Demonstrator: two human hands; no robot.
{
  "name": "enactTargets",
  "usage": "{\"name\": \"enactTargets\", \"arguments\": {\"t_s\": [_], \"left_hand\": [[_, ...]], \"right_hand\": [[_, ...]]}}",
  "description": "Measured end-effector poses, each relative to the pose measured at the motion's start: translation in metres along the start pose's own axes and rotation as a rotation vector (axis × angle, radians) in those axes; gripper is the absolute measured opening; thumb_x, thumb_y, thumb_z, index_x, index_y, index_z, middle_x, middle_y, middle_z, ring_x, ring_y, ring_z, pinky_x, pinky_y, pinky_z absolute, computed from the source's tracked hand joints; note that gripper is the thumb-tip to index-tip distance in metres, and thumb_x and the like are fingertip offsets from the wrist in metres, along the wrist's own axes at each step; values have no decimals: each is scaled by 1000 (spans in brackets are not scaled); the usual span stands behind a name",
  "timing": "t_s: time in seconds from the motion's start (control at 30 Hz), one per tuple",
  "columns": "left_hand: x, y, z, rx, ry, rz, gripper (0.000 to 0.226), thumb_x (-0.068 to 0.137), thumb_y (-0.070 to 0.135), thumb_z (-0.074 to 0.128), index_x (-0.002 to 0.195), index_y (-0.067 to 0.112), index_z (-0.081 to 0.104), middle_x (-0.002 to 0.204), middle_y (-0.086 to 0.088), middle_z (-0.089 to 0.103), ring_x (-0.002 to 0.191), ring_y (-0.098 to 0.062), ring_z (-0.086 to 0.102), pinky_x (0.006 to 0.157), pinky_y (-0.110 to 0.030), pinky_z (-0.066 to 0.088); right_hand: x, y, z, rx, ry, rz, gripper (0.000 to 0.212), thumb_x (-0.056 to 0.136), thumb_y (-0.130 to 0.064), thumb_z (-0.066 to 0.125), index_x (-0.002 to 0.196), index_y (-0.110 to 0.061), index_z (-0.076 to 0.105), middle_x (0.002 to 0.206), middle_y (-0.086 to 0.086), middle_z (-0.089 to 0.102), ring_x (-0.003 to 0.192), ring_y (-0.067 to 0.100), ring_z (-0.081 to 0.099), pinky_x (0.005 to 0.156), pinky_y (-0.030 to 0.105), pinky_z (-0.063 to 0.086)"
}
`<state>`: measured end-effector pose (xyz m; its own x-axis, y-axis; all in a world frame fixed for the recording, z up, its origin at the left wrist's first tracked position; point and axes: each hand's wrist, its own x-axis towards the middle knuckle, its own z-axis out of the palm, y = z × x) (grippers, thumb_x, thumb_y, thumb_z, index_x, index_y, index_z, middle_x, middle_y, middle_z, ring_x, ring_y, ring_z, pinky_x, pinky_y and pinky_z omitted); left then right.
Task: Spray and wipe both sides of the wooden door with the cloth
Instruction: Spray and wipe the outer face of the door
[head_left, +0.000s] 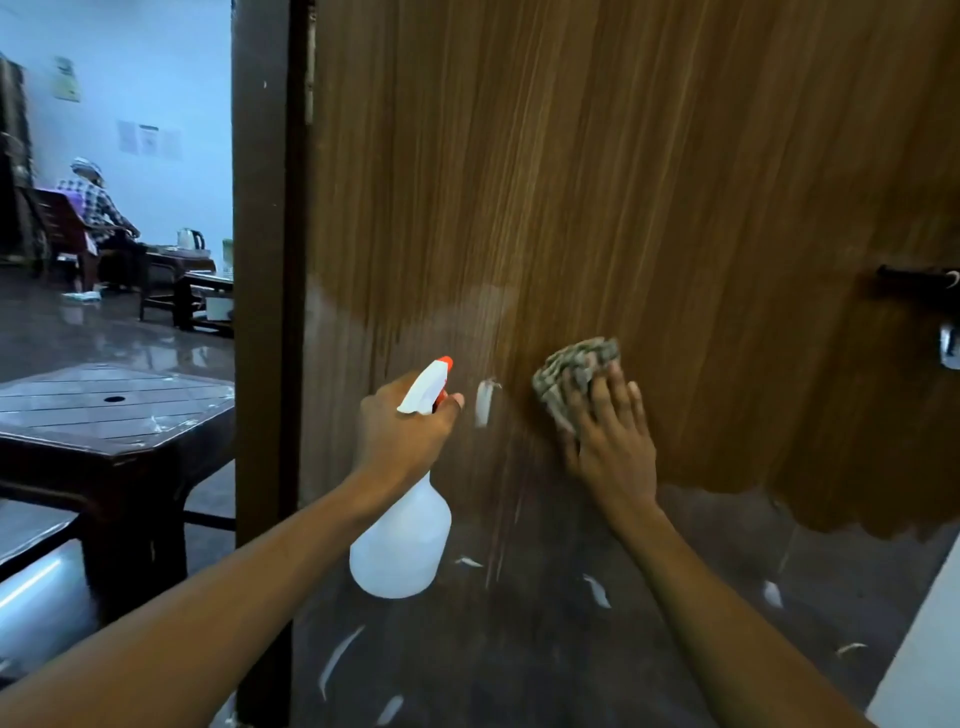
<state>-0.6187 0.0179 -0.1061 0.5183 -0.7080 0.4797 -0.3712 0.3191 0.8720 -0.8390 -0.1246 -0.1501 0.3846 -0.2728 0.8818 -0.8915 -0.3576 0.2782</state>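
Observation:
The wooden door (649, 182) fills most of the view, brown with vertical grain; its lower part looks grey and scuffed with pale marks. My left hand (402, 431) grips a translucent white spray bottle (402, 545) by the neck, its orange-tipped nozzle aimed at the door. My right hand (605, 426) presses a bunched grey-brown cloth (571, 371) flat against the door at mid height, just right of the nozzle.
A dark door frame (265, 312) stands at the left of the door. The door's latch and handle (930, 291) sit at the right edge. Beyond the opening are a dark slatted table (114, 415), a low table with a kettle (189, 239) and a seated person (96, 208).

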Motion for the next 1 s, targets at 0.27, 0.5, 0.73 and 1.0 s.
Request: {"name": "enactTargets", "arguments": {"t_s": [0.27, 0.5, 0.73, 1.0], "left_hand": [[17, -15, -33, 7, 32, 28, 38, 81, 30, 71, 118, 22, 63, 112, 10, 64, 76, 3, 56, 57, -4, 38], [21, -39, -67, 58, 82, 5, 43, 80, 32, 71, 120, 22, 61, 117, 6, 64, 85, -6, 56, 56, -7, 39], [27, -47, -102, 90, 137, 47, 33, 80, 30, 70, 112, 23, 64, 95, 18, 58, 80, -5, 58, 62, -9, 42], [22, -70, -125, 102, 115, 42, 42, 79, 32, 72, 119, 22, 63, 107, 6, 68, 98, -17, 64, 71, -15, 48]], "right_hand": [[106, -118, 20, 65, 123, -202, 59, 100, -25, 46, 156, -20, 26, 162, 14, 24, 149, 39, 18, 122, 51, 15], [49, -82, 22, 18, 58, -344, 67, 91, -27, 56, 154, -20, 33, 161, 11, 25, 149, 35, 21, 121, 49, 21], [170, -207, 22, 141, 187, -219, 56, 99, -27, 49, 153, -24, 35, 161, 12, 27, 149, 38, 21, 120, 53, 20], [25, -196, 69, 102, -2, -614, 68, 90, -33, 59, 153, -25, 33, 163, 7, 22, 150, 32, 19, 120, 49, 23]]}}
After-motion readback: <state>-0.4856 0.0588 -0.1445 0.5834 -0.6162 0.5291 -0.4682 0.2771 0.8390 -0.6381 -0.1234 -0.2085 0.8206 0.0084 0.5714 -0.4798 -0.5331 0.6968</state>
